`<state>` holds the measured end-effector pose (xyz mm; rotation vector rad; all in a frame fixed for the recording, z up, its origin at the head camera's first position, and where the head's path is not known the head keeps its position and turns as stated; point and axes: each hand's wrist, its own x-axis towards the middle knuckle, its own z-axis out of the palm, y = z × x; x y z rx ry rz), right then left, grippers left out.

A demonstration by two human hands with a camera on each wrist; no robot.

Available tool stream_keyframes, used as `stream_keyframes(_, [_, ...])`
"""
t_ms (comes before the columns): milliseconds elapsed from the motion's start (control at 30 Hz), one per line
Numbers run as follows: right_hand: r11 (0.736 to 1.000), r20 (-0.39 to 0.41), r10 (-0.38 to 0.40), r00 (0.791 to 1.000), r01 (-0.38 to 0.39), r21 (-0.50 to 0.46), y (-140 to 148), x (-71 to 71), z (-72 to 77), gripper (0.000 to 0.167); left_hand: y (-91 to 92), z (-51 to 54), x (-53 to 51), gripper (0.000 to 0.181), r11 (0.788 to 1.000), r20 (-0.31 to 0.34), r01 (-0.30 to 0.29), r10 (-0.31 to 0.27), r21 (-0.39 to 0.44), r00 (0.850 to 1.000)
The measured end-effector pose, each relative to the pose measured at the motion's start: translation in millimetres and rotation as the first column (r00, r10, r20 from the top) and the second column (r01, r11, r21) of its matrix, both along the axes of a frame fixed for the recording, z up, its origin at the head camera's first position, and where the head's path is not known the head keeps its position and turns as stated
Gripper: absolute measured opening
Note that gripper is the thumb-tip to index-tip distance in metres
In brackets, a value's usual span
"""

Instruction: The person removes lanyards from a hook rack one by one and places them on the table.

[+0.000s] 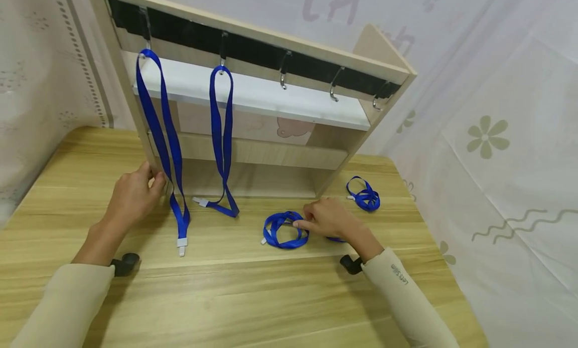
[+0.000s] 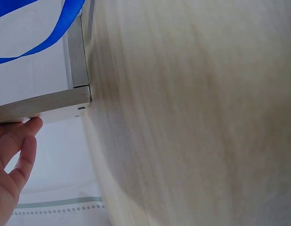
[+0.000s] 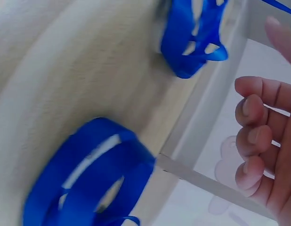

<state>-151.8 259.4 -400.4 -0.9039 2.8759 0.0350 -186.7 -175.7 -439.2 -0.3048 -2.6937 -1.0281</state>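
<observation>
Two blue lanyards with white clips hang from a small wooden rack (image 1: 253, 152): the left lanyard (image 1: 173, 132) and the second lanyard (image 1: 217, 137), whose lower end lies on the tabletop. My left hand (image 1: 135, 195) touches the rack's left side panel (image 2: 46, 101) with its fingertips, near the bottom, thumb apart from it. Above the tabletop, my right hand (image 1: 331, 217) is loosely curled with nothing in its fingers. A coiled lanyard (image 1: 286, 242) lies just left of it. Another coil (image 1: 336, 239) is mostly hidden below that hand, and a further coil (image 1: 371, 200) lies to the right.
Along the rack's black strip (image 1: 253, 47) is a row of metal hooks; the three right-hand hooks, such as the middle one (image 1: 283, 77), bear no lanyard. The wooden table (image 1: 217, 303) spreads in front. Printed cloth (image 1: 506, 87) hangs behind and at the sides.
</observation>
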Motion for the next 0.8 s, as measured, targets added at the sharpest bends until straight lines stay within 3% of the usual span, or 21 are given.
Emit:
stream_keyframes(100, [0.998,-0.027,-0.005,1.000,0.003,-0.070,-3.3,-3.1,6.8,0.039,0.1,0.0,0.5,0.023,1.000,0.009,0.000,0.000,0.003,1.000])
stream_keyframes(200, [0.992,-0.122,-0.007,0.993,-0.009,-0.130,-11.9,-6.9,18.9,0.031,0.0,-0.4,0.8,0.021,1.000,0.004,0.004,-0.004,0.006,1.000])
stream_keyframes(333, [0.976,-0.271,0.004,0.963,-0.063,-0.209,-28.8,-12.3,43.2,0.022,0.2,-0.7,0.6,0.018,1.000,-0.010,0.011,-0.011,0.006,1.000])
stream_keyframes(433, [0.954,-0.335,0.017,0.942,-0.116,-0.278,-43.9,-15.9,61.5,0.020,-0.4,-0.6,0.7,0.017,1.000,-0.021,0.011,-0.011,0.004,1.000])
stream_keyframes(600, [0.896,-0.441,0.049,0.896,-0.235,-0.377,-74.4,-18.7,93.8,0.018,-0.9,-0.7,0.4,0.017,1.000,-0.026,0.009,-0.009,0.008,1.000])
stream_keyframes(733, [0.832,-0.517,0.052,0.855,-0.323,-0.451,-107.0,-17.9,122.7,0.018,-0.2,-0.3,1.1,0.019,1.000,-0.024,0.011,-0.011,0.019,1.000])
stream_keyframes(800, [0.798,-0.528,0.023,0.849,-0.334,-0.502,-125.9,-15.6,137.5,0.020,0.0,-0.4,1.8,0.020,1.000,-0.029,0.010,-0.010,0.021,1.000])
